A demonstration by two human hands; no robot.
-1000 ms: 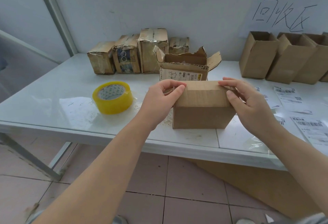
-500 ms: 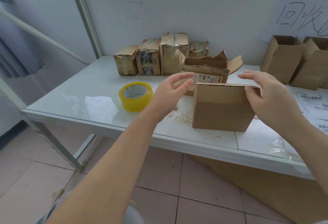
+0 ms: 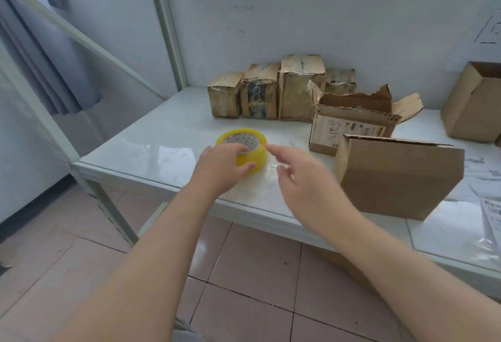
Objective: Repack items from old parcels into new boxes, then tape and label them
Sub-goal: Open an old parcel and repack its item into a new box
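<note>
Just left of the frame's centre, the left hand (image 3: pixel 222 168) lies over the yellow tape roll (image 3: pixel 257 156). Its fingers (image 3: pixel 238 148) curl across the top rim and the thumb presses the near side, a grip that looks meant to lift the roll off the worktop (image 3: pixel 151 152). The right hand (image 3: pixel 306 179) hovers just beside the roll on its right with fingers spread, loose and empty, probably ready to find the tape's free end. The new box (image 3: pixel 393 179) stands at centre right near the front edge, flaps folded down but showing no tape, so sealing seems to be the step in hand. Touching it from behind is the opened parcel (image 3: pixel 352 127) with torn flaps, likely already emptied. Four old parcels (image 3: pixel 271 92), wrinkled and taped, stand in a row against the wall (image 3: pixel 298 16) at upper centre, apparently awaiting their turn. An empty box (image 3: pixel 477 103) waits open-topped at the right edge, and printed labels (image 3: pixel 490 211) lie flat at lower right, within reach for later. The worktop is white and glossy on a pale metal frame (image 3: pixel 103 198); below it is a floor (image 3: pixel 244 274) of pinkish tiles.
</note>
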